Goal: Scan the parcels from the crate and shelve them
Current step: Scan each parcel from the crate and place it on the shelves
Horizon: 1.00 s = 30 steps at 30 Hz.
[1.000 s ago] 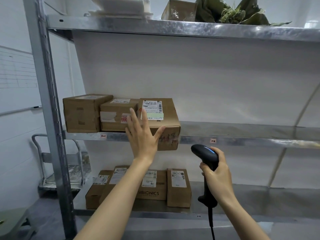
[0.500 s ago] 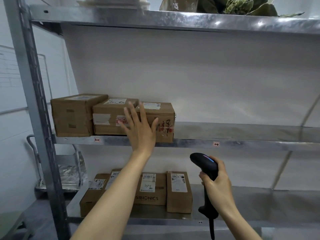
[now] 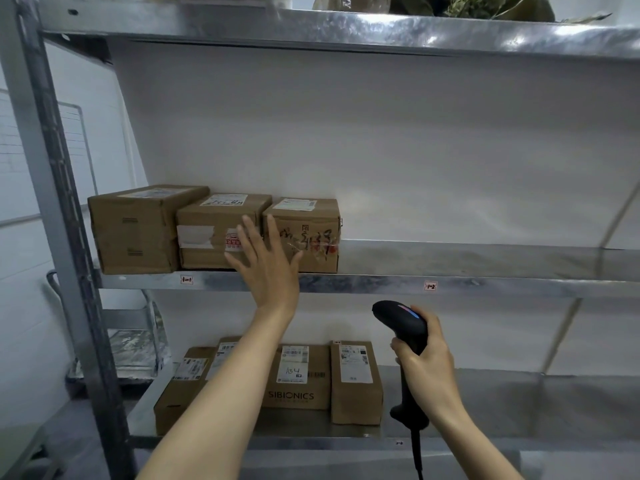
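- Nearest, low on the right, the right hand (image 3: 427,370) is wrapped round the handle of a black scanner (image 3: 403,325), thumb side up. The scanner's head points left and up towards the shelving, and its cable (image 3: 417,457) hangs straight down.
- The left forearm rises from the bottom edge, angled up and slightly right, with the wrist straight.
- The left hand (image 3: 270,271) is held up flat with its back to the wearer. It holds nothing. The fingers (image 3: 250,235) are straight and spread and the thumb sticks out to the right.
- The fingertips lie in front of the middle parcel (image 3: 207,233) and the right-hand parcel (image 3: 311,233). I cannot tell whether they touch the cardboard.
- Those two parcels and a taller left parcel (image 3: 135,230) sit side by side at the left end of the middle shelf (image 3: 467,287), fronts near its edge.
- On the lower shelf (image 3: 519,403) stand more brown boxes, one of them a SIBIONICS carton (image 3: 298,393).
- Further back on the left, past the steel post (image 3: 59,202), stands a metal trolley (image 3: 131,351).
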Available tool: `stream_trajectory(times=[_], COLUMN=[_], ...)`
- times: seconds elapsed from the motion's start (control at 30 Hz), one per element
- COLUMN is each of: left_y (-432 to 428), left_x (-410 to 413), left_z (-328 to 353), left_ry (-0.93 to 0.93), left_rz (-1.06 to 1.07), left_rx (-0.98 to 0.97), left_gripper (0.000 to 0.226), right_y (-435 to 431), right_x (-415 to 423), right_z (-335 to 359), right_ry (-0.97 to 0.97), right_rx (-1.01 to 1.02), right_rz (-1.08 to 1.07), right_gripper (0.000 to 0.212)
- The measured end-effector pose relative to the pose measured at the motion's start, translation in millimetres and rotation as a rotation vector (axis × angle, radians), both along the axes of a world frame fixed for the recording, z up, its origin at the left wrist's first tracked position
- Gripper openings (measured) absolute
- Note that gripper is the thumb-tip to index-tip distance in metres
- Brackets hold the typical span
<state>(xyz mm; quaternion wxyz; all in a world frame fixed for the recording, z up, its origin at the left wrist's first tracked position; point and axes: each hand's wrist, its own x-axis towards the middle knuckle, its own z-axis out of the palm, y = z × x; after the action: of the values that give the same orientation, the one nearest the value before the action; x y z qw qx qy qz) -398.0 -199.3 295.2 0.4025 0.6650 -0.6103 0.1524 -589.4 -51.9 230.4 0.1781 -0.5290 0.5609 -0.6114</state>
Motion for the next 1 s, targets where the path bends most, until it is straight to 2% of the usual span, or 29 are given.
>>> stream_trajectory(times=[0.13,0.53,0.8,1.0], left_y=[5,38,100,153], left_x=[3,30,83,155], left_z=[-1,-29,-82,-133], left_ry=[-0.039,-0.108,-0.089,-0.049], left_rz=[-0.025,-0.293,-0.178,0.020], left_rx=[0.019,0.050,0.113,0.272], left_gripper=[0.088,0.087,0.083,0.089], right_y=[0,16,31,37], right_x=[3,17,44,93], right_z=[1,5,2,-13], right_ry=[-0.004,-0.010,0.001,-0.005], right_rx=[-0.005,-0.026,-0.048,-0.003], right_rz=[0.010,0.082,0.195,0.358], right_gripper=[0.054,0.051,0.049,0.052])
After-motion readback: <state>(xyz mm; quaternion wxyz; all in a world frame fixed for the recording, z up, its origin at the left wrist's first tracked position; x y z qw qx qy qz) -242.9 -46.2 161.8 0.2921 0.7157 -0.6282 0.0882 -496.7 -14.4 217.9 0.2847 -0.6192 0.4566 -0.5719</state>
